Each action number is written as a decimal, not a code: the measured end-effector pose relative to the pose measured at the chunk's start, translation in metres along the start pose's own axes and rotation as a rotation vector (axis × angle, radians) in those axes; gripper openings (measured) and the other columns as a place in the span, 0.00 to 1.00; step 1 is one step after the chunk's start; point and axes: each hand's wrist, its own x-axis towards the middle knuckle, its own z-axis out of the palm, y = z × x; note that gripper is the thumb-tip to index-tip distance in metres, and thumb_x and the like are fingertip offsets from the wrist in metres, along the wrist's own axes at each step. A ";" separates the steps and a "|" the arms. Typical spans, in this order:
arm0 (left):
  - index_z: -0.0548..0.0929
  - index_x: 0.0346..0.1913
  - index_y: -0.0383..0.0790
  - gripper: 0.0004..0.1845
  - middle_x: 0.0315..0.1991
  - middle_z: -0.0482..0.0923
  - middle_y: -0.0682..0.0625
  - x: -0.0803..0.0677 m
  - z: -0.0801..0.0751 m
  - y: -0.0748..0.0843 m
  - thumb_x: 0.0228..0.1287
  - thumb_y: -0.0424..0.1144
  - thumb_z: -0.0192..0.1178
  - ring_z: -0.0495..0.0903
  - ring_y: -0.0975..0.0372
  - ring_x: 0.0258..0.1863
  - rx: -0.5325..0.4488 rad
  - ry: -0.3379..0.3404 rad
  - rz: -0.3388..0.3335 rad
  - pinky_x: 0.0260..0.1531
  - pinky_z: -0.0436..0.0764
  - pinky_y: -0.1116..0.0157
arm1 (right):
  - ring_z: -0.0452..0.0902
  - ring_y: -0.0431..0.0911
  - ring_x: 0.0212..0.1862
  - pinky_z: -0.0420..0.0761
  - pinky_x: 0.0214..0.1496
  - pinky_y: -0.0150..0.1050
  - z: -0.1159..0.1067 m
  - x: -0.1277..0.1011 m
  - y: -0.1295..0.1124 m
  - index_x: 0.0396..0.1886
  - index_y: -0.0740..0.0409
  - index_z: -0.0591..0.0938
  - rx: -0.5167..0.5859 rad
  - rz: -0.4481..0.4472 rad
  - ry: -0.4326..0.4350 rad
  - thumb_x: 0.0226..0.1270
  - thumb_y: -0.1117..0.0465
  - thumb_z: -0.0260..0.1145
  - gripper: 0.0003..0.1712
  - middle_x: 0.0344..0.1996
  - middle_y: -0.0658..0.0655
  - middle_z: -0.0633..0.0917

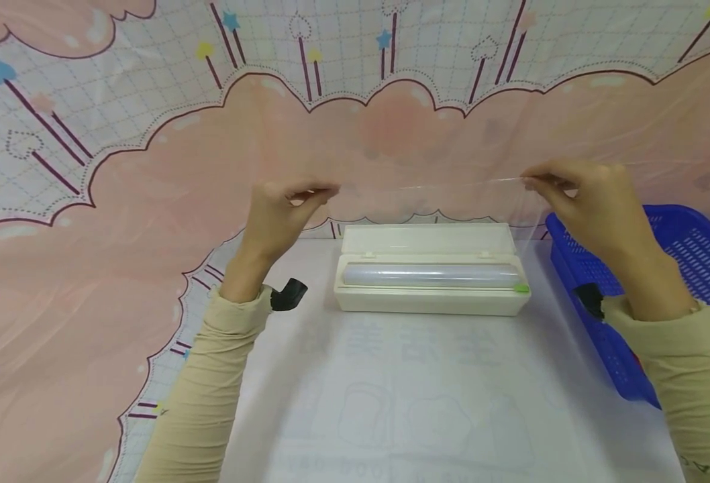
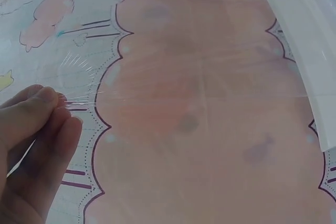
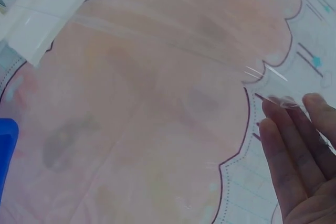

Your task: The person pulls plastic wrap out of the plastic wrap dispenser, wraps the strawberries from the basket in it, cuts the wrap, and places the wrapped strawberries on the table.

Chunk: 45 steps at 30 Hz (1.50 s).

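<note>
- Pinching one top corner of the clear wrap sheet point(image 1: 433, 201), the left hand point(image 1: 276, 218) sits left of middle
- Stretching sideways, the sheet hangs above the wrap box point(image 1: 430, 272)
- Pinching the other corner, the right hand point(image 1: 590, 204) is right of middle, equally near

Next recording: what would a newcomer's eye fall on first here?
Two raised hands: the left hand and right hand each pinch a corner of a clear cling film sheet stretched between them. Below it sits an open cream dispenser box holding the roll, mid-table. A blue basket stands at the right.
</note>
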 end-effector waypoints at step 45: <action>0.89 0.38 0.29 0.06 0.34 0.88 0.42 -0.014 -0.017 0.017 0.56 0.23 0.69 0.88 0.58 0.33 -0.137 -0.073 0.025 0.39 0.85 0.71 | 0.75 0.15 0.39 0.73 0.42 0.12 -0.019 -0.016 0.000 0.41 0.62 0.89 0.120 -0.132 -0.014 0.56 0.79 0.70 0.15 0.36 0.42 0.86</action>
